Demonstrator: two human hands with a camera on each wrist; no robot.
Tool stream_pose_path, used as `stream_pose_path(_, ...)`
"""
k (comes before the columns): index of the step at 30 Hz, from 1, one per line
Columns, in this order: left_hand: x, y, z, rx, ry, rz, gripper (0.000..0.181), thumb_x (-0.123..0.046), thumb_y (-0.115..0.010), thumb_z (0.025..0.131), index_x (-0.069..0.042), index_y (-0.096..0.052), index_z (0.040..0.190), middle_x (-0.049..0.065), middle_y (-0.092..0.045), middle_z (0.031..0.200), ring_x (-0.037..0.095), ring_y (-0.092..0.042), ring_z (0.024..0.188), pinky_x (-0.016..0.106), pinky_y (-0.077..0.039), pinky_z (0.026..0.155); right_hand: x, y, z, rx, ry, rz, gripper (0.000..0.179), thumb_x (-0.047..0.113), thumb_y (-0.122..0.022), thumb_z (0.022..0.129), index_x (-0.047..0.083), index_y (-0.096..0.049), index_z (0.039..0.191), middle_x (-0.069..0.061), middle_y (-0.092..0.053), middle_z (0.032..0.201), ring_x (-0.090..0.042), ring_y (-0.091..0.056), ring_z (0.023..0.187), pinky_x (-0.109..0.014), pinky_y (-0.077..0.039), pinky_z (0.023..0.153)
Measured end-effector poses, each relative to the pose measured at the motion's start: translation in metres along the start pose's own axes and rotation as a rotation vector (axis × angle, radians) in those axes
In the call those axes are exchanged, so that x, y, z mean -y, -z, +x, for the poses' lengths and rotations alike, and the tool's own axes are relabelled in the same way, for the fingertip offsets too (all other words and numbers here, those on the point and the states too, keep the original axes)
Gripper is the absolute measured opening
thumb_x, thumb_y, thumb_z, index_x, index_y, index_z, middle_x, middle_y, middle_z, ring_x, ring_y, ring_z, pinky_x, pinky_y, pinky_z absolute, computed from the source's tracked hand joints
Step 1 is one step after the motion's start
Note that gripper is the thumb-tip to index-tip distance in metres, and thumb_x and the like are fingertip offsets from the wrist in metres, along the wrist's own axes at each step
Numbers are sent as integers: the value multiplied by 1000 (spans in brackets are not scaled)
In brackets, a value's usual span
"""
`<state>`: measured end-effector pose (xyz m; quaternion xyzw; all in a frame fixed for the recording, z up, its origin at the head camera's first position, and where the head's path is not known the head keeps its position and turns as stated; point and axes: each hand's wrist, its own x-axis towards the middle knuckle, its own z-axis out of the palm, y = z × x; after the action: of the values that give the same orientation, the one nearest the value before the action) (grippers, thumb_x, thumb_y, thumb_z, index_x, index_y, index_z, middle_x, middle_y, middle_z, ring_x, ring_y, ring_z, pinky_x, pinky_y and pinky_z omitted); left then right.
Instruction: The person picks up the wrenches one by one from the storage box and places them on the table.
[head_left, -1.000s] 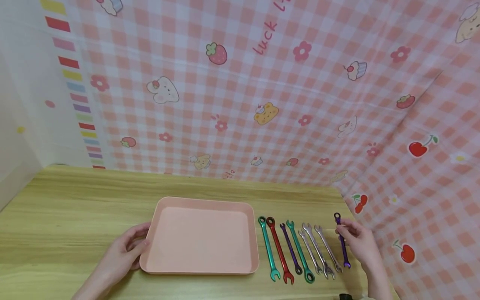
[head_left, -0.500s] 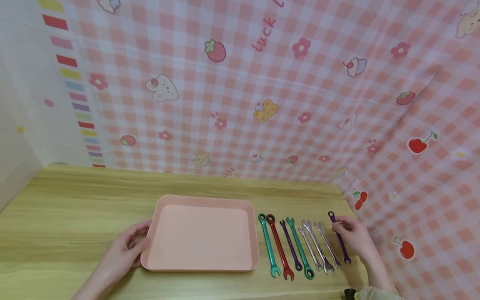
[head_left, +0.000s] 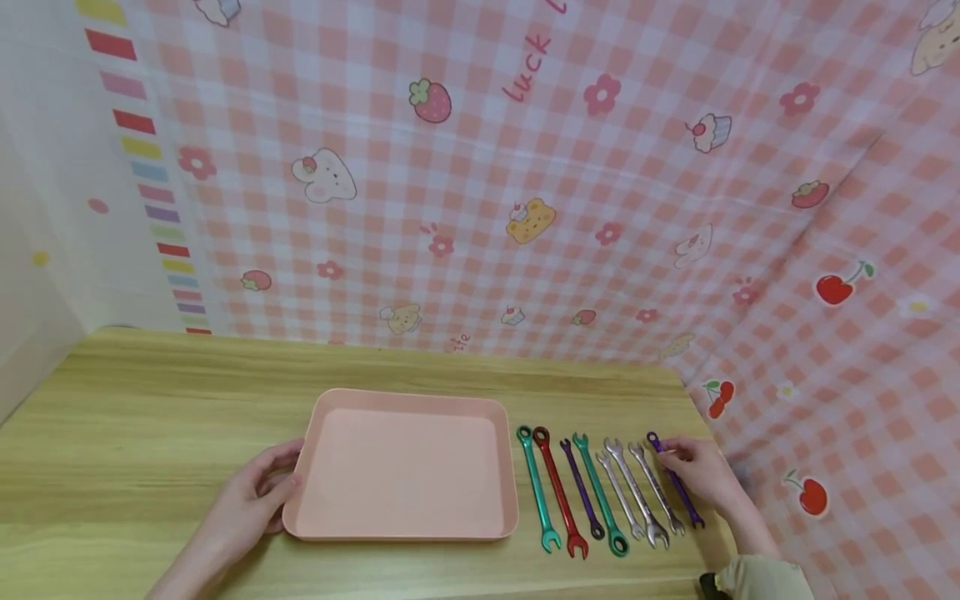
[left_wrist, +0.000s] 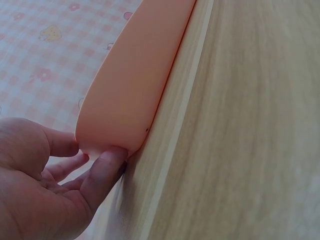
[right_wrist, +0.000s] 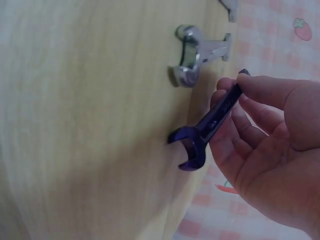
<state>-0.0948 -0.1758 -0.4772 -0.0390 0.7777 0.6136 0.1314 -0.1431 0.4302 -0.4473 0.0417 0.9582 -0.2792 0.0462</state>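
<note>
A purple combination wrench [head_left: 681, 492] is pinched between the thumb and fingers of my right hand [head_left: 697, 468], at the right end of a row of wrenches. In the right wrist view the open jaw end of this purple wrench [right_wrist: 189, 145] points toward the camera, near the table; its far end is behind the thumb. Beside it lies a silver wrench [head_left: 657, 490]. My left hand [head_left: 251, 496] grips the left side of a pink tray [head_left: 408, 475]; the left wrist view has the thumb and fingers on the tray's corner [left_wrist: 125, 100].
Left of the silver wrench lie two more silver wrenches [head_left: 637, 492], a green wrench [head_left: 600, 492], another purple wrench [head_left: 581, 487], a red wrench [head_left: 559, 492] and another green wrench [head_left: 538, 492]. A checked cloth [head_left: 480, 167] hangs behind and to the right of the wooden table [head_left: 187, 375].
My right hand has moved left with the purple wrench, bringing it beside the rightmost silver wrench. The left hand and tray keep their place.
</note>
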Motion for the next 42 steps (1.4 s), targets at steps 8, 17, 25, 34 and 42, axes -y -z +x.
stream_pose_path(8, 0, 1, 0, -4, 2, 15, 54, -10, -50, 110, 0, -33, 161, 32, -48, 156, -6, -63, 96, 26, -64, 71, 4, 1, 1, 14, -20, -58, 30, 18, -65, 104, -6, -71, 121, -16, -80, 100, -15, -66, 86, -22, -51, 67)
stream_pose_path(17, -2, 0, -2, -17, -5, 23, 54, -9, -51, 110, 1, -34, 160, 32, -49, 155, -7, -63, 94, 25, -62, 68, 4, 1, 3, 25, -16, -93, 27, 19, -65, 103, -3, -71, 117, -12, -79, 96, -14, -64, 82, -24, -50, 68)
stream_pose_path(25, -3, 0, -1, -17, -4, 29, 54, -9, -51, 110, 1, -35, 160, 33, -50, 154, -7, -63, 95, 25, -63, 68, 5, 2, 4, 34, -8, -99, 28, 18, -66, 102, -4, -71, 119, -14, -76, 98, -15, -63, 81, -25, -51, 68)
stream_pose_path(34, -3, 0, 0, -5, 3, 21, 54, -10, -50, 110, 0, -33, 161, 33, -48, 156, -7, -63, 96, 25, -63, 70, 1, 1, 5, 35, 21, -120, 28, 20, -71, 98, -2, -73, 116, -13, -78, 100, -15, -66, 85, -25, -54, 69)
stream_pose_path(42, -3, 1, 0, 3, 0, 6, 54, -8, -50, 110, 1, -33, 161, 33, -47, 157, -6, -63, 97, 26, -63, 70, 1, 2, 5, 30, 45, -112, 25, 15, -74, 96, -5, -73, 112, -15, -78, 96, -13, -65, 82, -21, -52, 66)
